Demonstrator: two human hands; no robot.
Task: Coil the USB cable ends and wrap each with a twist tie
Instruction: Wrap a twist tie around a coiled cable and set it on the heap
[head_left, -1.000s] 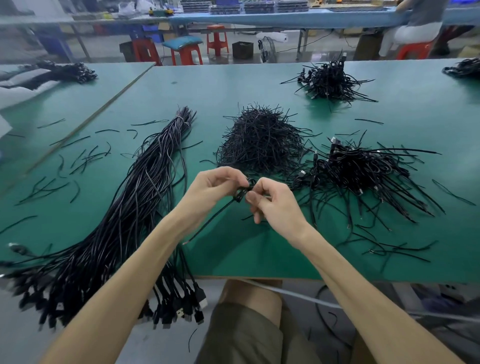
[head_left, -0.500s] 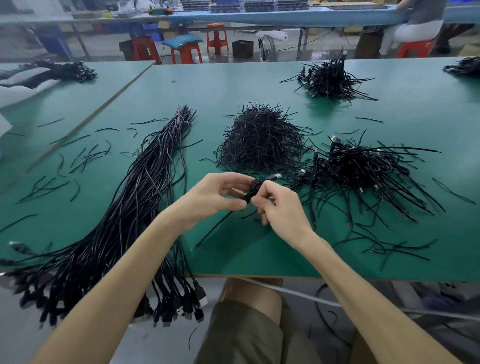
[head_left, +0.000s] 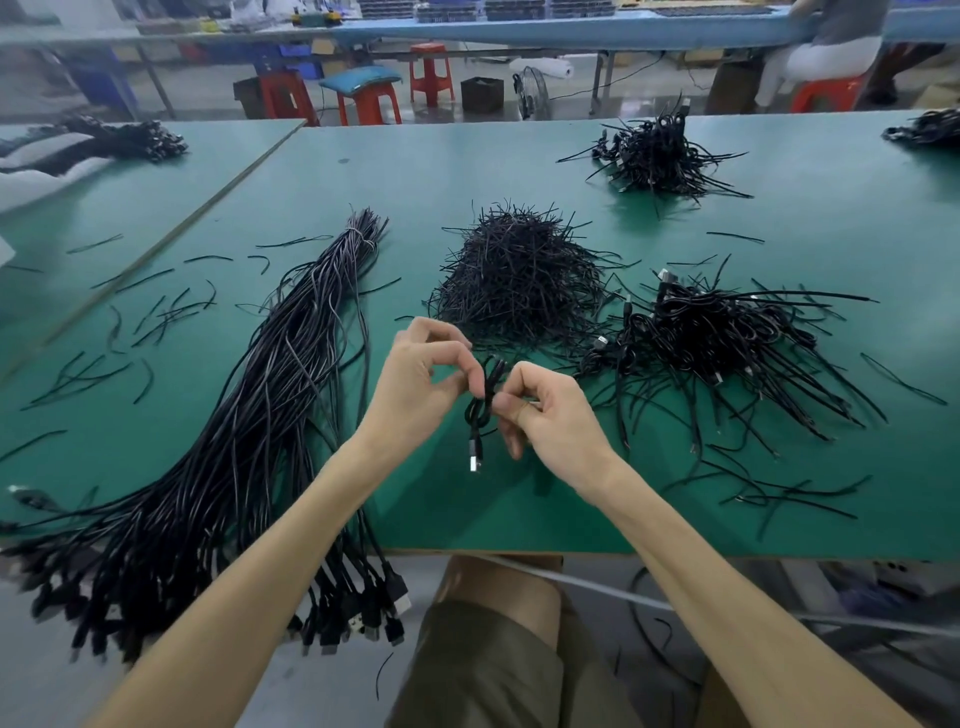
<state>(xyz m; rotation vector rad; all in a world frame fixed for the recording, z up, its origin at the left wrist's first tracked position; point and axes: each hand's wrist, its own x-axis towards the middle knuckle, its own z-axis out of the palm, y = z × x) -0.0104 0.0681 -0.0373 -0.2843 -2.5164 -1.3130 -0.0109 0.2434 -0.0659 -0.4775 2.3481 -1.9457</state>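
A small coiled black USB cable (head_left: 479, 415) hangs between my hands above the green table (head_left: 436, 171), its silver plug (head_left: 474, 461) pointing down. My right hand (head_left: 545, 415) pinches the coil at its middle with thumb and forefinger. My left hand (head_left: 418, 379) has its fingers curled at the coil's top, where thin black ends stick up; whether these are a twist tie I cannot tell. A heap of black twist ties (head_left: 519, 275) lies just beyond my hands.
A long bundle of uncoiled black cables (head_left: 249, 415) runs down the left, its plugs hanging over the table's front edge. Tied cables lie in a pile (head_left: 727, 338) at the right and another (head_left: 654, 153) at the back. Loose ties (head_left: 156, 312) are scattered left.
The coil has turned from lying sideways to hanging upright, with its plug now pointing down. Both hands have shifted slightly while working at its middle.
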